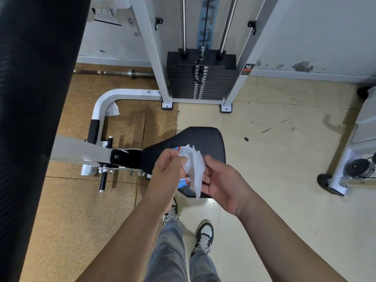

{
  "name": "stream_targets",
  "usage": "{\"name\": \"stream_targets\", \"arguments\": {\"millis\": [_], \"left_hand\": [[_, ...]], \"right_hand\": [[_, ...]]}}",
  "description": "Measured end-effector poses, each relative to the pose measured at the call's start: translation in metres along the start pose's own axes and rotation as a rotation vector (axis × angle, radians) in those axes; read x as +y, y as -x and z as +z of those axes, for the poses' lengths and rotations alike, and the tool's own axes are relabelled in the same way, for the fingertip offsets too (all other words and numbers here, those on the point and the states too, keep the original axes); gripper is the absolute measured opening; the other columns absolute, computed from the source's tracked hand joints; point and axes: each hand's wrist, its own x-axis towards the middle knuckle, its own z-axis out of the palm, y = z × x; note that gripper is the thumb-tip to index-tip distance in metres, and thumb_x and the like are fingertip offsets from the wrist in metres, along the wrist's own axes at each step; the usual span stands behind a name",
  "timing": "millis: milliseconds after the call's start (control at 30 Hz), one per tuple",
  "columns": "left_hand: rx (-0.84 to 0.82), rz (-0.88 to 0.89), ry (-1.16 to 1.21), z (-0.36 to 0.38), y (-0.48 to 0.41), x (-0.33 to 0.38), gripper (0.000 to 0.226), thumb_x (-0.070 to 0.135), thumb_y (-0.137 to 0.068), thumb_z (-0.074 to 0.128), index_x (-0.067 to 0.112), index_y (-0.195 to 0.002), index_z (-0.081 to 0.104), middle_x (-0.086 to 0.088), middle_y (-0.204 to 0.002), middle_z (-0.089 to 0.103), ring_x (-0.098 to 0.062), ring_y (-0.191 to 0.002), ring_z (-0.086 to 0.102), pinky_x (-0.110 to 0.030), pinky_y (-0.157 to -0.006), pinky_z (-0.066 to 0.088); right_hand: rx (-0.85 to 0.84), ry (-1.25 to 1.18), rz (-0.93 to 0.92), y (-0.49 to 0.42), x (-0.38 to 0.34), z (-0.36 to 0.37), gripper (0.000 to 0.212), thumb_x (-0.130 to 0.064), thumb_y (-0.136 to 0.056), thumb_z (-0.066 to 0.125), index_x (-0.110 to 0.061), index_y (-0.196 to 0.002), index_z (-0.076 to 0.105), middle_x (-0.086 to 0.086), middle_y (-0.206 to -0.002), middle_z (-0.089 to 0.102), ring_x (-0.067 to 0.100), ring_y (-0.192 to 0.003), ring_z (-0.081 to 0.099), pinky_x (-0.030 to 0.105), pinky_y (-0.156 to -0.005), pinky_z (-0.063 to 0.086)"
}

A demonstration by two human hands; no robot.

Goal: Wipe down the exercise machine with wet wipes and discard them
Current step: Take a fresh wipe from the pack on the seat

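Observation:
A white wet wipe hangs crumpled between my two hands above the black seat pad of the exercise machine. My left hand pinches the wipe's upper left edge. My right hand holds the wipe's right side with its fingers curled. A blue, white and red wipes packet lies on the seat under the wipe, mostly hidden. The machine's white frame and black weight stack stand beyond the seat.
A large black padded roller fills the left side. Another crumpled white wipe lies on the brown floor by the frame's bend. A steel bar lies along the wall. Another machine's base stands at the right. My feet are below.

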Motion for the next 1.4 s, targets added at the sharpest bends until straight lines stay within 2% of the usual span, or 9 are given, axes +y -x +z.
{"name": "stream_targets", "arguments": {"millis": [167,333,500,633,800,933,1033,1233,1400], "left_hand": [[0.181,0.139,-0.174,0.004,-0.006,-0.023,0.007,0.014,-0.099,0.059,0.012,-0.098,0.052,0.004,-0.062,0.050,-0.014,-0.056,0.042,-0.029,-0.048,0.037],[0.373,0.126,-0.145,-0.012,-0.022,-0.044,0.012,0.026,-0.101,0.059,0.017,-0.099,0.052,0.000,-0.071,0.056,-0.009,-0.059,0.049,-0.034,-0.057,0.044],[0.445,0.145,-0.229,-0.029,-0.035,-0.055,0.011,0.020,-0.103,0.057,0.011,-0.102,0.051,0.003,-0.074,0.051,0.002,-0.050,0.043,-0.021,-0.052,0.040],[0.367,0.119,-0.368,-0.031,-0.046,-0.066,0.011,0.022,-0.100,0.060,0.013,-0.104,0.054,0.000,-0.087,0.058,-0.004,-0.067,0.052,-0.020,-0.061,0.044],[0.255,0.065,-0.260,-0.018,-0.065,-0.068,0.012,0.027,-0.099,0.062,0.016,-0.100,0.056,0.006,-0.072,0.054,-0.001,-0.051,0.044,-0.015,-0.044,0.038],[0.219,-0.163,-0.277,-0.035,-0.079,-0.081,0.026,0.031,-0.094,0.070,0.016,-0.113,0.058,0.004,-0.098,0.063,-0.011,-0.084,0.062,-0.032,-0.074,0.060],[0.116,-0.303,-0.418,-0.054,-0.081,-0.091,0.061,0.025,-0.084,0.079,0.020,-0.138,0.050,0.001,-0.112,0.060,-0.022,-0.106,0.064,-0.048,-0.097,0.057],[0.054,-0.252,-0.621,-0.056,-0.076,-0.088,0.055,0.023,-0.085,0.076,0.019,-0.136,0.056,-0.003,-0.129,0.060,-0.024,-0.114,0.061,-0.050,-0.099,0.055],[0.138,-0.142,-0.664,-0.034,-0.059,-0.069,0.042,0.020,-0.093,0.065,0.011,-0.133,0.059,-0.004,-0.130,0.059,-0.027,-0.116,0.060,-0.041,-0.104,0.050]], "right_hand": [[0.115,0.054,-0.063,-0.008,0.008,-0.006,0.023,-0.015,-0.104,0.062,-0.002,-0.122,0.068,0.019,-0.116,0.077,0.026,-0.098,0.074,0.039,-0.091,0.061],[0.421,-0.137,-0.113,-0.017,0.013,-0.013,0.018,-0.015,-0.110,0.050,-0.010,-0.118,0.066,0.012,-0.111,0.076,0.028,-0.098,0.072,0.043,-0.087,0.061],[0.780,0.141,-0.218,-0.021,0.020,-0.030,0.012,-0.027,-0.108,0.047,-0.017,-0.107,0.054,0.004,-0.100,0.061,0.026,-0.096,0.061,0.040,-0.090,0.052],[0.725,0.229,-0.265,-0.019,0.023,-0.034,0.013,-0.027,-0.107,0.049,-0.022,-0.096,0.055,-0.001,-0.091,0.061,0.023,-0.090,0.060,0.037,-0.083,0.050],[0.561,0.178,-0.223,-0.020,0.025,-0.031,0.015,-0.025,-0.106,0.055,-0.014,-0.103,0.064,0.006,-0.090,0.063,0.022,-0.081,0.057,0.036,-0.076,0.047],[0.501,0.144,-0.219,-0.018,0.023,-0.027,0.019,-0.021,-0.105,0.057,-0.003,-0.106,0.064,0.006,-0.092,0.063,0.022,-0.084,0.056,0.040,-0.075,0.046],[0.446,0.132,-0.202,-0.011,0.019,-0.021,0.020,-0.021,-0.106,0.057,-0.004,-0.107,0.065,0.006,-0.090,0.066,0.022,-0.075,0.060,0.030,-0.062,0.051],[0.384,0.171,-0.195,0.007,0.013,-0.011,0.016,-0.022,-0.107,0.056,-0.011,-0.105,0.067,0.005,-0.087,0.067,0.021,-0.067,0.061,0.024,-0.045,0.047],[0.360,0.178,-0.207,0.024,0.011,-0.010,0.014,-0.020,-0.104,0.063,-0.009,-0.109,0.070,0.005,-0.089,0.072,0.020,-0.069,0.067,0.028,-0.055,0.054]]}}
